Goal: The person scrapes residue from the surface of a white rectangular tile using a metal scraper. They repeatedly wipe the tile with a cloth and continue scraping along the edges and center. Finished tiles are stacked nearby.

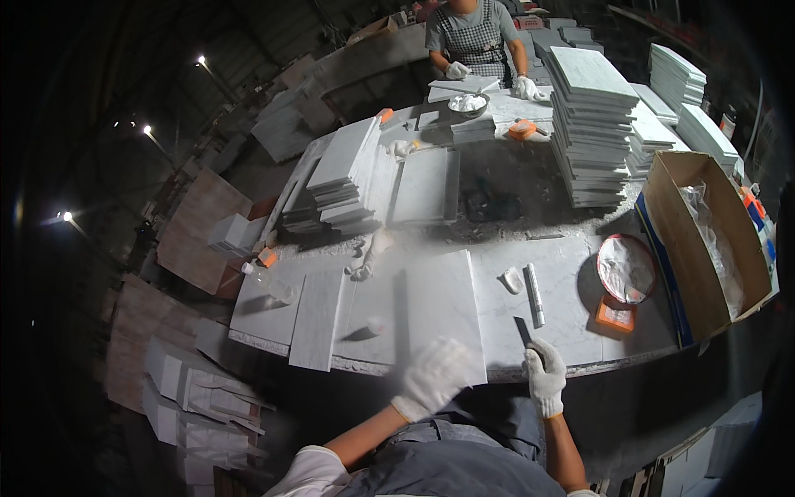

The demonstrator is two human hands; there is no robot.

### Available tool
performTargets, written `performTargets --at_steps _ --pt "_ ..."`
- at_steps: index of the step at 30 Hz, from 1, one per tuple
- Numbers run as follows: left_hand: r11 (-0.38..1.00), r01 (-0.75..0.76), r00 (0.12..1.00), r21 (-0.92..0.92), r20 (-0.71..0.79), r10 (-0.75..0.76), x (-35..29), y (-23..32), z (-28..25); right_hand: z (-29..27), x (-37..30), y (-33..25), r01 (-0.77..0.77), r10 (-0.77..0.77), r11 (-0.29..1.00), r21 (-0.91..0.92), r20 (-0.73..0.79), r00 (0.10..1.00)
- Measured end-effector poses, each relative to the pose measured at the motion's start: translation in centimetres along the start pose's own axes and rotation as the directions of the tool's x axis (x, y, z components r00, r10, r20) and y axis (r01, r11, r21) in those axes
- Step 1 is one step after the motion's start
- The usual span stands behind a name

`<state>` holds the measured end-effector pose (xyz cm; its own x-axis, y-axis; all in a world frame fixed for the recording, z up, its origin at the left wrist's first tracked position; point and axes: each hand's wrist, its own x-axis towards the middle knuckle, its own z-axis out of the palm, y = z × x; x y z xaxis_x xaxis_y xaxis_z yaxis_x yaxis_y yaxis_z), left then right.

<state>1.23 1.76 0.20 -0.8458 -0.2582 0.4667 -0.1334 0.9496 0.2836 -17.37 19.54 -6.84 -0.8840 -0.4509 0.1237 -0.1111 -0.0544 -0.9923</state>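
Note:
A pale marble tile [443,302] lies in front of me, its near end reaching the table's front edge. Over that near end is my left hand [435,378] in a white knit glove, smeared by motion, so its fingers are not clear. To the right of the tile, my right hand [545,379], also gloved, is closed around a flat dark blade [522,331] that points up and away. Beyond it lie a white marker-like tube [535,296] and a crumpled white lump [512,281].
A bowl of white paste [623,267] sits by an orange box [615,315], beside an open carton [704,240]. Tall tile stacks [590,124] [344,178] stand farther back. A narrow tile [317,319] and plastic bottle [269,283] lie left. A co-worker [476,45] stands opposite.

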Motion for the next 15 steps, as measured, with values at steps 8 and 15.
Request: performTargets --at_steps 8,15 --pt "0.964 0.038 0.999 0.262 0.016 -0.043 -0.6 -2.7 -0.7 1.8 3.8 0.2 0.408 -0.391 0.876 -0.256 0.117 0.913" --pt "0.971 -0.027 0.993 0.236 0.116 0.0 1.0 -2.5 -1.7 1.4 3.6 -0.7 0.396 -0.345 0.857 -0.331 0.204 0.916"
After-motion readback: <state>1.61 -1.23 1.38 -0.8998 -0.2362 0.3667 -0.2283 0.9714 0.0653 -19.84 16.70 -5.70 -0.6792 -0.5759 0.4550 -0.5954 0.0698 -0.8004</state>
